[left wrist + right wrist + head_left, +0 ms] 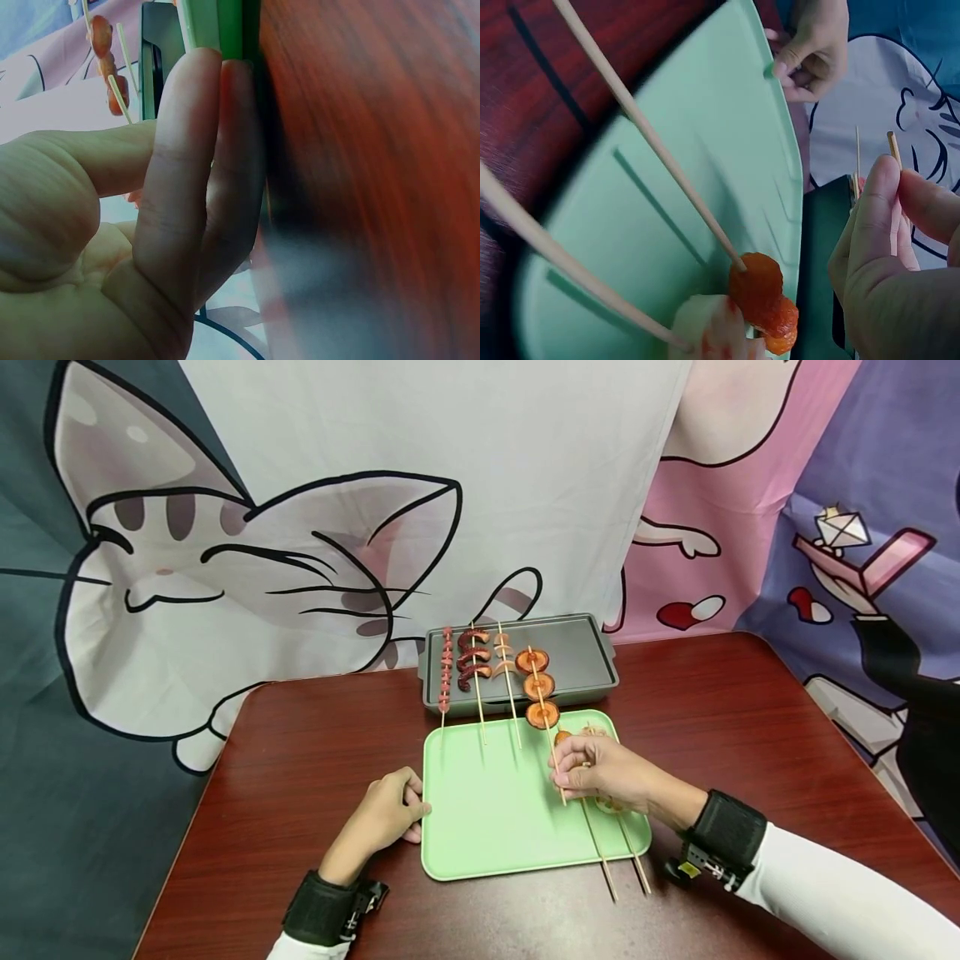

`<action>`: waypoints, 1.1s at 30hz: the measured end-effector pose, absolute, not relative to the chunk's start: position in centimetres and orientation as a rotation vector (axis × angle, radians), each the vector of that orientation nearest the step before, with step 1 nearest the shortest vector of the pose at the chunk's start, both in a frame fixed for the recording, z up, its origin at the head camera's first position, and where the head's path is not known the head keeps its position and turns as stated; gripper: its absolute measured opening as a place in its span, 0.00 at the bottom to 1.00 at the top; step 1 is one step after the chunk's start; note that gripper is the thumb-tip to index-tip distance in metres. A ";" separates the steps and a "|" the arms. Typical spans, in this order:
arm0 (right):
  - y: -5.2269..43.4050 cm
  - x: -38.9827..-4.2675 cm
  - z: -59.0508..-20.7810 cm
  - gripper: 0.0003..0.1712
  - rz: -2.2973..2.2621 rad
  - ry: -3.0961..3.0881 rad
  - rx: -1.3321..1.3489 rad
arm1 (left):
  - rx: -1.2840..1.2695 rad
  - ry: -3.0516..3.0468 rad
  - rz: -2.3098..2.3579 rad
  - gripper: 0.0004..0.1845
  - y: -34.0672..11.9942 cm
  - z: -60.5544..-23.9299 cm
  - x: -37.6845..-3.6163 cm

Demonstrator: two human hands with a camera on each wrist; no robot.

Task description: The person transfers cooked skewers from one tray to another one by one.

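My right hand pinches the stick of a skewer of round brown mushroom caps between thumb and fingers. The caps are over the near edge of the grey grill pan, and the stick's lower end is above the green tray. At the tray's left rim, my left hand grips the edge, thumb on top. Under and beside my right hand, two more skewers lie on the tray: one with orange balls, one with pale, red-streaked pieces. Their sticks overhang the near rim.
On the pan's left side lie a skewer of pink sausage pieces, one of dark red curled pieces and one of pale tan pieces. Their sticks reach over the tray. Beneath is a brown wooden table; printed cloth hangs behind.
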State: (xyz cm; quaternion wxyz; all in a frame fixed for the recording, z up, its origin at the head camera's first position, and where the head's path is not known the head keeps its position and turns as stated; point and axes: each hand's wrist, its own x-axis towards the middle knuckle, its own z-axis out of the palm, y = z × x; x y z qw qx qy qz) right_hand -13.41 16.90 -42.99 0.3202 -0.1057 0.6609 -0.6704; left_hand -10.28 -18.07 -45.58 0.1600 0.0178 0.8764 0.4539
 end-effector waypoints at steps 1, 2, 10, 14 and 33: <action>16.9 -13.2 -43.0 0.10 -1.759 1.739 -0.282 | 0.053 2.505 1.297 0.07 -18.1 -45.6 -10.3; 17.0 -13.0 -43.0 0.10 -1.759 1.737 -0.283 | 0.055 2.507 1.297 0.07 -18.1 -45.6 -10.3; 17.4 -11.6 -43.2 0.10 -1.748 1.713 -0.321 | 0.071 2.528 1.288 0.07 -18.1 -45.8 -10.4; 17.6 -10.9 -43.2 0.08 -1.715 1.777 -0.320 | 0.080 2.530 1.281 0.07 -18.2 -45.9 -10.4; 18.6 -7.7 -43.5 0.15 -1.703 1.799 -0.330 | 0.075 2.530 1.288 0.07 -18.2 -46.0 -10.4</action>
